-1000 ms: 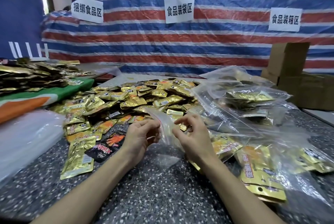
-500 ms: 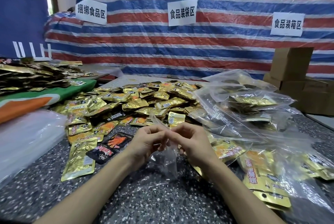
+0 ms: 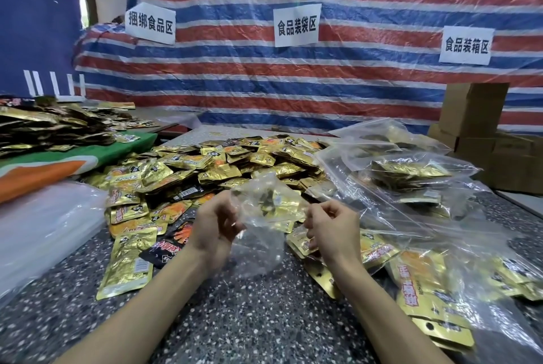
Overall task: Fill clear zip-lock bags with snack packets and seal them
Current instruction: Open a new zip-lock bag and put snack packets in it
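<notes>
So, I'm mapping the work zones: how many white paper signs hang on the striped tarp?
3. The left sign hangs far left, the middle sign at centre, the right sign above the cardboard boxes. None seems hidden.

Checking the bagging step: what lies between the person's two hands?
In the head view, a clear zip-lock bag spans the gap, pinched by the left hand and the right hand; gold packets show through it.
</notes>
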Tool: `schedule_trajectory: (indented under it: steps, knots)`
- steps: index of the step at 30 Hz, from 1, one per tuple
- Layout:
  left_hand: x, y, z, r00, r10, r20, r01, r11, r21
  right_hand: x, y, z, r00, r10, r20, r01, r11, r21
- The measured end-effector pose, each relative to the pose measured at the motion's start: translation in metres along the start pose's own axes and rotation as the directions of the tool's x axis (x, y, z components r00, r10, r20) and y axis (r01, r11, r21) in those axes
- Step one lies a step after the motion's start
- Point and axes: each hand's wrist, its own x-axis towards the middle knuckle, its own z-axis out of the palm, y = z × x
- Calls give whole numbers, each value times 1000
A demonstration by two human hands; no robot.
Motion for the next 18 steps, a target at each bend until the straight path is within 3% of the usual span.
schedule_trajectory:
  steps: [3, 5, 8, 12, 15, 18]
  knots:
    - [7, 5, -8, 989, 7, -149, -19, 997, -81, -2, 0, 2, 995, -91, 50, 95, 991, -91]
    - [5, 5, -8, 985, -15, -169, 11, 1000, -22, -5, 0, 4, 963, -244, 119, 257, 959, -118]
    - [6, 0, -6, 982, -49, -180, 60, 996, 58, -7, 2, 4, 859, -472, 199, 498, 861, -108]
    - [7, 1, -6, 972, -138, -190, 154, 985, 71, -8, -1, 1, 694, -632, 345, 704, 696, -142]
    - [7, 1, -5, 972, -206, -113, 213, 976, 49, -11, -6, 3, 580, -632, 514, 796, 574, -193]
    - [13, 4, -12, 963, -257, -81, 262, 964, 53, -8, -5, 1, 552, -478, 683, 808, 510, -296]
